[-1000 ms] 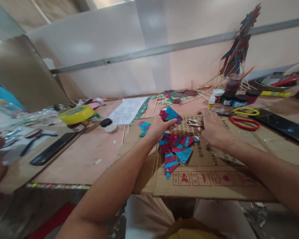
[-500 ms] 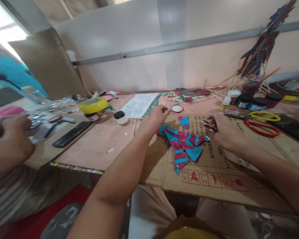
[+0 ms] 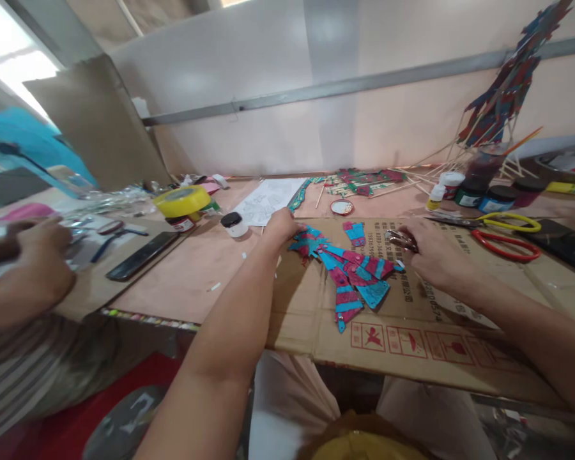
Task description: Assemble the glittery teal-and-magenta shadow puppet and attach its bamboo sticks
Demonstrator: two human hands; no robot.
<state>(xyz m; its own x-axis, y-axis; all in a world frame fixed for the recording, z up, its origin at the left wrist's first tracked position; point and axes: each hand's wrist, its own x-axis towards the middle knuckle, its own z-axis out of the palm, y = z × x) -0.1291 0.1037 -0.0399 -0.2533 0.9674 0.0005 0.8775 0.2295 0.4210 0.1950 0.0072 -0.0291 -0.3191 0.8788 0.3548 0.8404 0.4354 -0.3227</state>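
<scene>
A jointed blue and magenta cut-out figure [image 3: 349, 271] lies on the cardboard sheet [image 3: 297, 319] before me, its strips fanned towards me. My left hand [image 3: 283, 227] is at the upper left edge of its spiky end [image 3: 310, 243], fingers curled together; what they hold, if anything, is hidden. To the figure's right, my right hand [image 3: 424, 249] is closed around a small shiny metal clipper-like tool [image 3: 401, 240]. A separate blue and magenta piece [image 3: 354, 233] lies between my hands. Beyond it stands a shallow round lid [image 3: 342, 207] with tiny pale bits inside.
Scissors [image 3: 505, 236], paint jars [image 3: 496, 200] and a small glue bottle [image 3: 434, 197] are at right. A white jar [image 3: 234, 225], yellow tape [image 3: 182, 201] and printed paper [image 3: 266, 201] lie left. Another person's hands [image 3: 45, 255] work at far left. Sticks with painted pieces [image 3: 364, 182] lie behind.
My left hand has moved left and slightly down from near the lid, uncovering the figure's spiky end. My right hand stays nearly where it was, still holding the metal tool.
</scene>
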